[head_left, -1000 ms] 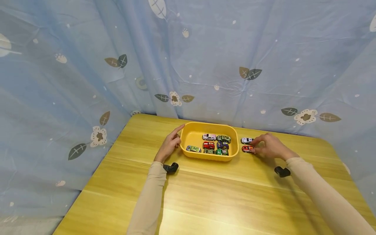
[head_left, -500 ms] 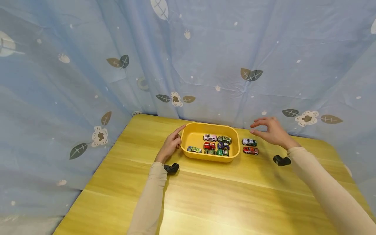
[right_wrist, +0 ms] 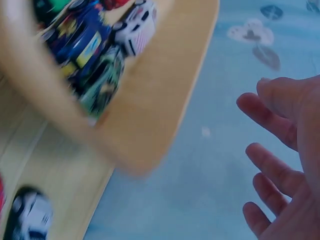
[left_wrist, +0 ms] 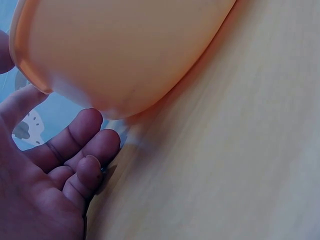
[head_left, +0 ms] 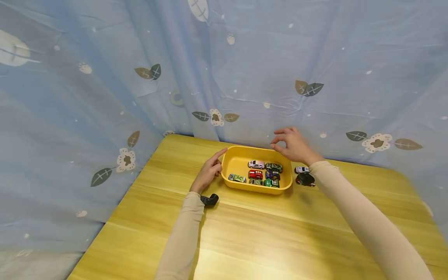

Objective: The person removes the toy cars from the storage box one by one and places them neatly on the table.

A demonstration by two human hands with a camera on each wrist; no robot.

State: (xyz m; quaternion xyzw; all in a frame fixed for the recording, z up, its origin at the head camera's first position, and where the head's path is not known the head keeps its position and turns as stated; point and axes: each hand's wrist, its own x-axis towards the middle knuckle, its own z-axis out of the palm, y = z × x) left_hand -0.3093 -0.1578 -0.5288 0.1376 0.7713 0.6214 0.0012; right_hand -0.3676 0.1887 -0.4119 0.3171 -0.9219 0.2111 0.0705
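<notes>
A yellow plastic bin (head_left: 257, 190) holds several toy cars, among them a red car (head_left: 255, 174), a purple-blue car (head_left: 272, 175) and a white car (head_left: 256, 165). At the bin's left end, an extended finger of my left hand (head_left: 207, 174) touches the rim; the other fingers curl loosely beside its wall, as the left wrist view shows. My right hand (head_left: 290, 144) hovers by the back right corner, fingers bent, holding nothing. Outside the bin on the right are a white-and-green car (head_left: 301, 170) and a red-orange car (head_left: 298, 180), the latter mostly hidden behind the wrist camera.
The wooden table (head_left: 245, 241) extends toward me and to both sides. A blue patterned curtain (head_left: 259, 70) hangs right behind its back edge and along the left. Black wrist cameras (head_left: 210, 200) sit below the forearms.
My right hand has lifted away from the two cars outside the bin and moved left to its back right corner. The left hand keeps its place on the rim.
</notes>
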